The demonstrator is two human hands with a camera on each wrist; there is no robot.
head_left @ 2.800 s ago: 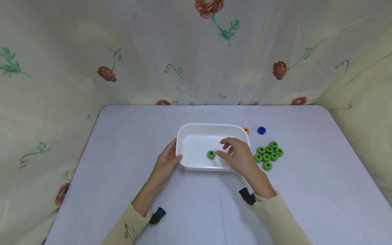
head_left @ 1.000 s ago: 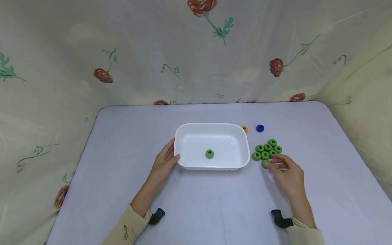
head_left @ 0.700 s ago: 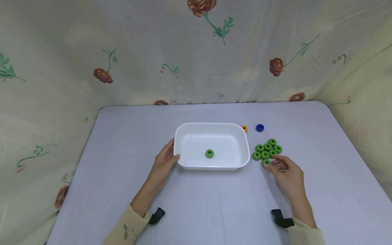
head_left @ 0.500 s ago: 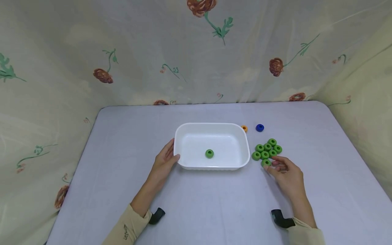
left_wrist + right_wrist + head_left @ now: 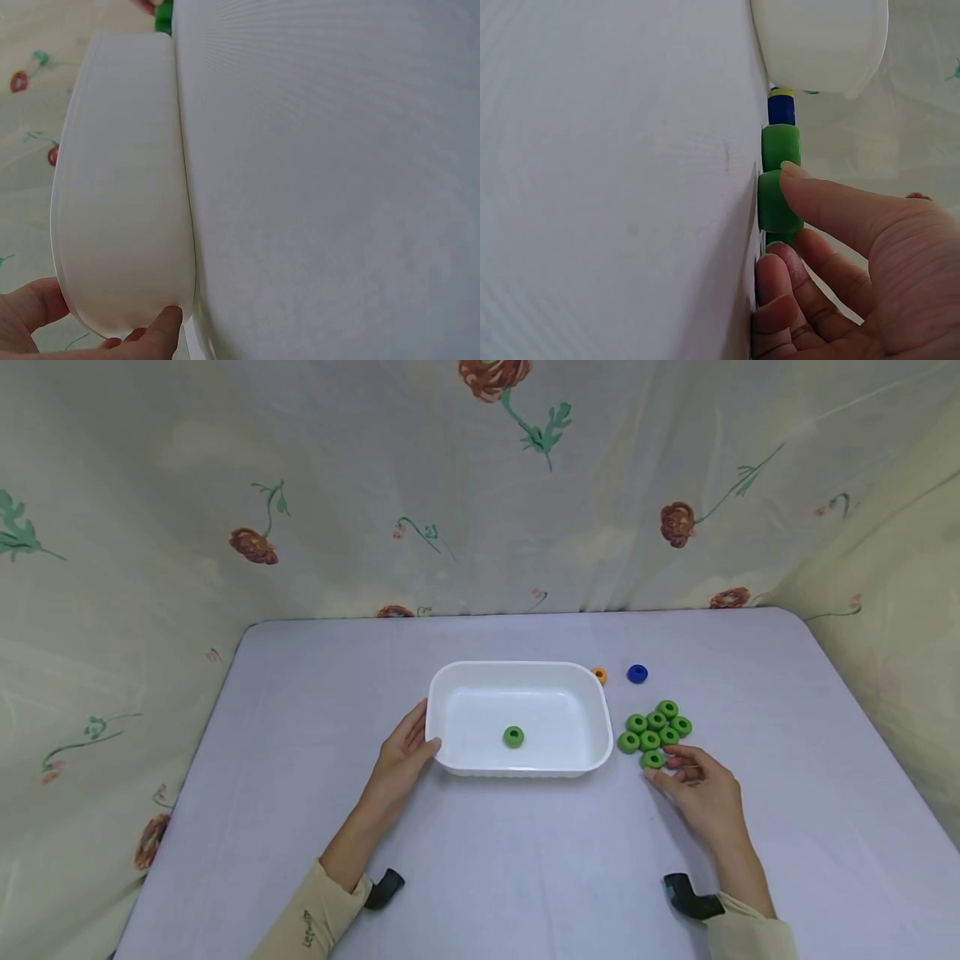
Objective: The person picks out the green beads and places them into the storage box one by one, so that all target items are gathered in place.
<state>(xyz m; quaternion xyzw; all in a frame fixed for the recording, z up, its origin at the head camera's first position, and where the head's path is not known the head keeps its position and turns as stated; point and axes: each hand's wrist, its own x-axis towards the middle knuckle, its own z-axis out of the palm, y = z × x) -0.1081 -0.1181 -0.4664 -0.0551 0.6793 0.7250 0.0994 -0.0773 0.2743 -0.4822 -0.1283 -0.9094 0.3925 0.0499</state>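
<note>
My left hand (image 5: 402, 766) holds the left end of a white plastic tray (image 5: 468, 772), thumb at the rim and fingers along the outer wall; the left wrist view shows fingertips (image 5: 166, 324) low on that wall. One green bead (image 5: 513, 737) with a hole lies inside. To the right of the tray, my right hand (image 5: 701, 789) pinches the nearest green bead (image 5: 652, 760) of a cluster between thumb and index finger. The right wrist view shows the thumb against this bead, which still sits on the table; the index finger's contact is partly hidden.
Several more green beads (image 5: 656, 721) lie close together just beyond the pinched one. Behind them are a blue bead (image 5: 637, 674) and an orange bead (image 5: 600, 675), the latter partly hidden by the tray's corner. A flowered curtain (image 5: 337, 485) hangs around the table (image 5: 480, 877).
My right hand has left the tray, where it was beside the green bead, and moved right to the cluster's nearest bead. It has barely moved since. The left hand keeps its hold.
</note>
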